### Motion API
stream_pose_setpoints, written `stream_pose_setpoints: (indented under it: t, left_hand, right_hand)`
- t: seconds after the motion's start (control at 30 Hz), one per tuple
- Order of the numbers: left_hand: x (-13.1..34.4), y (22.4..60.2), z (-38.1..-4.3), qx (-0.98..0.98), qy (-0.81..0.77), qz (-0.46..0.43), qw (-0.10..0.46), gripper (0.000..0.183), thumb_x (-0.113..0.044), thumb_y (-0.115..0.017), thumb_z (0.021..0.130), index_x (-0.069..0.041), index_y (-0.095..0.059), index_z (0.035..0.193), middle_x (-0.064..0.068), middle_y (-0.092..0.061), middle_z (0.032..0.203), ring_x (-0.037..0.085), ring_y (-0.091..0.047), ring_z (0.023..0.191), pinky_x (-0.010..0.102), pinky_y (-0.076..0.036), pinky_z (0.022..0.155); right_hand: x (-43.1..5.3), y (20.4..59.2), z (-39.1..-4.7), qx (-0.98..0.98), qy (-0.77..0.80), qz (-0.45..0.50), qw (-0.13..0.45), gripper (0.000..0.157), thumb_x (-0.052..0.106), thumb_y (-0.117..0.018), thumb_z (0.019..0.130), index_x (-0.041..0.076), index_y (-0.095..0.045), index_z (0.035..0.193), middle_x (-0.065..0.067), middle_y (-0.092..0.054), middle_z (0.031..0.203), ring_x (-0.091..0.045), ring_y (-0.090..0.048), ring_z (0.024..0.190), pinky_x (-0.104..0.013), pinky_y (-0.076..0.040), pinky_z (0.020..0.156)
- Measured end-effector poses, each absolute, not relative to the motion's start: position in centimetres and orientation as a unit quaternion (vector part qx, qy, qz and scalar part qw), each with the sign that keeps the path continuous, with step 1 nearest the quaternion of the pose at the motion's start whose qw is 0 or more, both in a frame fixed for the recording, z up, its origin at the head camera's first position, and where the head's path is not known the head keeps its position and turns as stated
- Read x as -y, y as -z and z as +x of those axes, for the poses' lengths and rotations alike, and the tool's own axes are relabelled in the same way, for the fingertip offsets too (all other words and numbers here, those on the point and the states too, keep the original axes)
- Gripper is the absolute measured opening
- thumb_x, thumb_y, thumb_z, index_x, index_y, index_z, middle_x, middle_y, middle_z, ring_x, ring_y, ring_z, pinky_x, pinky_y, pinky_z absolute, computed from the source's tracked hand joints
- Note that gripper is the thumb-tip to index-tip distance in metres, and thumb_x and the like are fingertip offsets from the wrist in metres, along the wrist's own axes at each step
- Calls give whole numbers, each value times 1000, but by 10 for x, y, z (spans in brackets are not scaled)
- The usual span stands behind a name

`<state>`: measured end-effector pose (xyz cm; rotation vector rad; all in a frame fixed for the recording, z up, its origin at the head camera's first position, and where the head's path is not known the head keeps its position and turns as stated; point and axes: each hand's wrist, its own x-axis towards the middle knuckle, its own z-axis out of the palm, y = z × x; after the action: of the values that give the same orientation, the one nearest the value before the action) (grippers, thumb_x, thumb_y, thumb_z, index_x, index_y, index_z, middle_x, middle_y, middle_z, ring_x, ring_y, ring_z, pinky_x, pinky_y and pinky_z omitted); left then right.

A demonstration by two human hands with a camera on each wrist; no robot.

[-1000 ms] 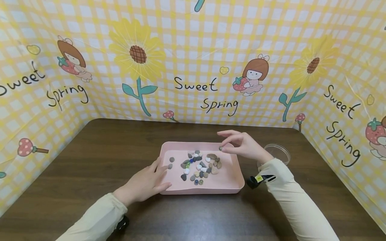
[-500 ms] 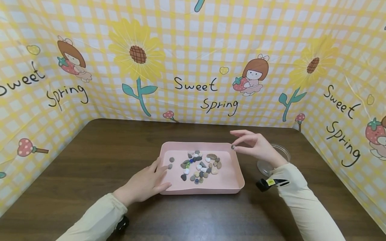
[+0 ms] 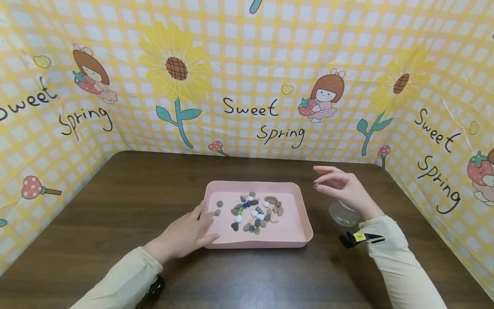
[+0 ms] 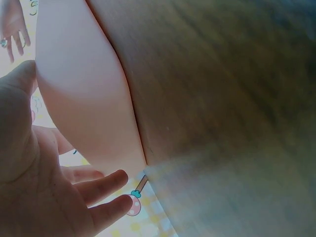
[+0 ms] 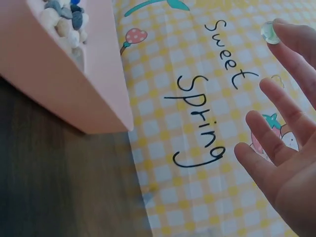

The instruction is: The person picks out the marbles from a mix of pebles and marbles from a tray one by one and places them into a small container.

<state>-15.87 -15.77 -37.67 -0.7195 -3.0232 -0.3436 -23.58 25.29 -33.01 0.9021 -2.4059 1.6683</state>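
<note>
A pink tray (image 3: 260,245) holds several pebbles (image 3: 271,200) and a few glass marbles, among them a blue one (image 3: 245,205). My left hand (image 3: 183,234) lies on the tray's left rim with its fingers spread loosely; in the left wrist view the thumb touches the tray's side. Beyond the tray's right side, in the air, my right hand (image 3: 345,191) pinches a clear greenish glass marble (image 5: 269,32) between thumb and index finger. The other fingers of that hand stay extended. Below it stands a round clear dish or jar (image 3: 341,216), partly hidden by the hand and wrist.
The tray and the clear container stand on a dark brown wooden table (image 3: 247,279). A yellow checked cloth (image 3: 247,64) with printed flowers and words hangs around its back and sides.
My right hand has moved right with the pinched marble, from above the tray's back right corner to over the clear container. My left hand has stayed on the rim.
</note>
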Motion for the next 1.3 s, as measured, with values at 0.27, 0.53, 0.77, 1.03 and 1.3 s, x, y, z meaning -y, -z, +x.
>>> stream_pose_setpoints:
  t: [0.27, 0.53, 0.77, 1.03, 1.3]
  left_hand:
    - [158, 376, -159, 967, 115, -226, 2, 66, -55, -50, 89, -7, -49, 134, 32, -31, 145, 47, -54, 113, 54, -48, 89]
    - [158, 380, -161, 967, 113, -227, 7, 63, -52, -50, 90, -7, -49, 134, 32, -31, 145, 46, -54, 113, 53, -48, 90]
    - [159, 383, -162, 967, 111, -227, 11, 63, -52, -50, 90, -6, -50, 133, 32, -31, 145, 46, -55, 113, 53, -48, 89]
    - [159, 382, -162, 968, 112, -226, 10, 64, -52, -50, 90, -7, -50, 134, 32, -31, 145, 46, -55, 113, 53, -48, 89]
    - [159, 382, -161, 967, 114, -229, 15, 64, -53, -50, 89, -7, -50, 133, 32, -32, 145, 46, -55, 112, 53, -48, 88]
  right_hand:
    - [-265, 338, -233, 812, -517, 262, 73, 20, 3, -66, 85, -11, -64, 99, 0, -55, 130, 6, -55, 111, -14, -50, 85]
    - [-284, 345, -227, 797, -548, 232, 100, 17, -1, -65, 83, -9, -65, 98, 12, -59, 123, 3, -61, 104, -12, -50, 80]
    - [-298, 350, -224, 801, -536, 216, 155, 19, -4, -65, 82, -11, -64, 100, 19, -61, 118, 5, -62, 100, -9, -47, 85]
    - [-311, 358, -227, 819, -509, 159, 210, 23, 1, -67, 83, -13, -63, 101, 24, -59, 113, 11, -60, 96, -7, -47, 81]
    - [-320, 364, -227, 840, -473, 90, 251, 26, 9, -69, 83, -9, -64, 101, 34, -54, 104, 18, -54, 94, -2, -43, 80]
